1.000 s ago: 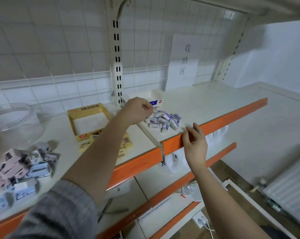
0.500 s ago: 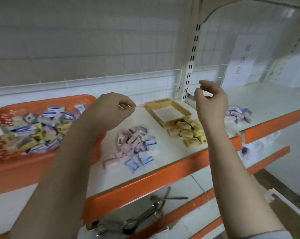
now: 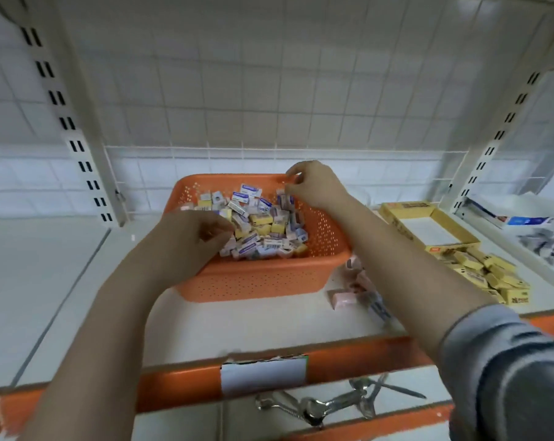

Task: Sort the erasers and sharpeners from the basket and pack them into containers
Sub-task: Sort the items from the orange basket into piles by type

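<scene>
The erasers (image 3: 259,227) lie heaped in the basket (image 3: 256,278) on the shelf. My left hand (image 3: 189,237) and right hand (image 3: 314,186) curl over them – whether either holds one, I cannot tell. I'd best pinch one kind per reach – no scooping.

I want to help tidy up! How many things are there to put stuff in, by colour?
Orange basket: 1
Yellow cardboard box: 1
White box, partly seen at the right: 1
Total: 3
</scene>
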### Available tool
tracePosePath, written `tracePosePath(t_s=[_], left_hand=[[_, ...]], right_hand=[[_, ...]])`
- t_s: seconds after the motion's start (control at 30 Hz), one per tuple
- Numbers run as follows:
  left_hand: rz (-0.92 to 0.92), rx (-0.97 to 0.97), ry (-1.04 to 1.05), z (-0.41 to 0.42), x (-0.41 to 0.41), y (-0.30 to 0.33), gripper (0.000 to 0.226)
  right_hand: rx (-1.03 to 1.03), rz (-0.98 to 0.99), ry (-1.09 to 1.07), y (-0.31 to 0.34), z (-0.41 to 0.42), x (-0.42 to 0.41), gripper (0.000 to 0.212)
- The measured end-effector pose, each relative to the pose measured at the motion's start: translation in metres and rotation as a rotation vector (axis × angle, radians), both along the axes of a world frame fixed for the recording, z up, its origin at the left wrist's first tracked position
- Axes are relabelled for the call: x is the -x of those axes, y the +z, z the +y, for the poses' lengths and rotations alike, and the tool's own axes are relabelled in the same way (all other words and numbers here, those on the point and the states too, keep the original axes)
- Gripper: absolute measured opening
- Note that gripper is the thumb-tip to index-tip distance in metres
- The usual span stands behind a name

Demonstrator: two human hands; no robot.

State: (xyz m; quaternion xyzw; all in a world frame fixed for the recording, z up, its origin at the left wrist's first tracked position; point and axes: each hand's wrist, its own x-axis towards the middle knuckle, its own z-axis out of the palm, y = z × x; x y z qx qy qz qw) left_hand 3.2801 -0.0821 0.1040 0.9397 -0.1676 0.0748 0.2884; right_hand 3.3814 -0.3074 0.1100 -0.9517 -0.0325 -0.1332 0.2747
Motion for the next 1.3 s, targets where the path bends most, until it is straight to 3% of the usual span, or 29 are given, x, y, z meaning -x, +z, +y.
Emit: tracePosePath(t_s=[0.17, 0.57, 0.8, 1.0, 1.13, 1.3], left_hand=[[-0.001, -0.006, 0.038, 0.007, 0.007, -0.005, 0.024], [0.013, -0.028, 0.042, 0.006, 0.004, -0.003, 0.024], [0.028, -0.026, 0.037, 0.005, -0.001, -0.005, 0.023], [0.028, -0.055, 0.027, 0.006, -0.008, -0.001, 0.02], [0.034, -0.072, 0.043, 0.006, -0.036, 0.012, 0.019], [-0.006, -0.141, 0.236, -0.003, -0.103, 0.019, 0.024]], right_hand=[[0.372, 0.134, 0.16, -0.007, 0.033, -0.042, 0.035], [0.603, -0.025, 0.042, -0.022, 0.055, -0.05, 0.004], [0.338, 0.049, 0.035, -0.027, 0.052, -0.052, 0.018], [0.276, 0.032, 0.023, -0.015, 0.047, -0.045, 0.021], [0.02, -0.042, 0.015, 0.007, 0.039, -0.026, 0.017], [-0.385, -0.111, -0.022, 0.021, 0.024, 0.019, 0.014]])
